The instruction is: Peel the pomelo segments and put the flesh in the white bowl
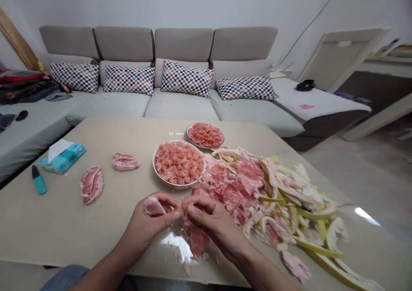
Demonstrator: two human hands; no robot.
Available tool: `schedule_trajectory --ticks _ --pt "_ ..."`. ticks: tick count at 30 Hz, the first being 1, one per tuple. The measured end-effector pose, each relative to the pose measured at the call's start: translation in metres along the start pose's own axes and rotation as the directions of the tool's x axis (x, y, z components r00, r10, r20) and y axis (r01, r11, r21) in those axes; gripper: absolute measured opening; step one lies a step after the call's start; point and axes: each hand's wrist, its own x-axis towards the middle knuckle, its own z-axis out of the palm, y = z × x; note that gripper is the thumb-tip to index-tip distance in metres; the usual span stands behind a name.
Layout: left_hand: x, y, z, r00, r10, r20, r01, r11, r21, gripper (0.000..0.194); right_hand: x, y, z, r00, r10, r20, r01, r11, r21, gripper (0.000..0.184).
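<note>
Both hands meet over the near middle of the table, fingertips together. Inside the curled fingers of my left hand (146, 220) rests a pale pink pomelo segment (153, 206). My right hand (215, 222) is closed, its thumb and forefinger pinching a small bit of pomelo against the left fingertips; the fingers partly hide that bit. Just beyond the hands stands a white bowl (178, 186) heaped with peeled pomelo pulp (179, 162). Torn pink membrane (197, 241) lies on the table below the right hand.
A large heap of membranes (238, 175) and yellow-green rind (317, 252) covers the table's right side. Behind the bowl is a plate of pulp (206, 134). To the left lie unpeeled segments (92, 184), a tissue pack (62, 157) and a teal-handled knife (39, 181). A sofa (180, 104) stands beyond.
</note>
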Motion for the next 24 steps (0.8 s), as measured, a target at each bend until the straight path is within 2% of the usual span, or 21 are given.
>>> schedule_trajectory --ticks 2,4,7,9,11,13,19,22,24 --pt "0.000 0.000 -0.001 1.000 -0.008 -0.005 0.008 0.999 -0.051 0.020 0.000 0.001 -0.001 0.999 0.034 -0.027 -0.031 0.996 0.078 0.034" --pt "0.000 -0.002 -0.001 1.000 -0.017 0.000 0.017 0.997 -0.071 0.020 0.000 0.000 -0.003 0.999 0.027 -0.046 -0.023 0.997 0.073 0.034" --pt "0.005 -0.002 -0.002 1.000 -0.012 -0.023 0.011 0.999 -0.032 0.021 0.004 -0.011 -0.009 0.989 -0.121 -0.089 0.106 0.982 -0.158 0.031" --pt "0.015 0.003 -0.003 0.997 0.025 -0.074 -0.023 0.999 0.030 0.022 0.012 -0.025 -0.015 0.947 -0.304 -0.106 0.235 0.877 -0.418 0.029" --pt "0.034 0.012 -0.005 0.986 0.117 -0.121 -0.101 0.987 0.128 0.023 0.028 -0.043 -0.023 0.877 -0.476 -0.073 0.323 0.694 -0.643 0.024" --pt "0.060 0.025 -0.010 0.963 0.238 -0.130 -0.196 0.941 0.275 0.024 0.051 -0.059 -0.030 0.814 -0.580 0.022 0.361 0.476 -0.802 0.018" --pt "0.144 0.056 -0.023 0.915 0.371 -0.157 -0.278 0.864 0.419 0.021 0.125 -0.088 -0.040 0.769 -0.626 0.130 0.384 0.289 -0.877 0.022" --pt "0.172 0.062 -0.026 0.932 0.347 -0.103 -0.258 0.836 0.485 0.018 0.145 -0.095 -0.041 0.756 -0.635 0.161 0.375 0.218 -0.901 0.026" --pt "0.186 0.063 -0.027 0.954 0.294 -0.051 -0.226 0.824 0.519 0.015 0.151 -0.098 -0.042 0.761 -0.622 0.182 0.364 0.177 -0.915 0.023"
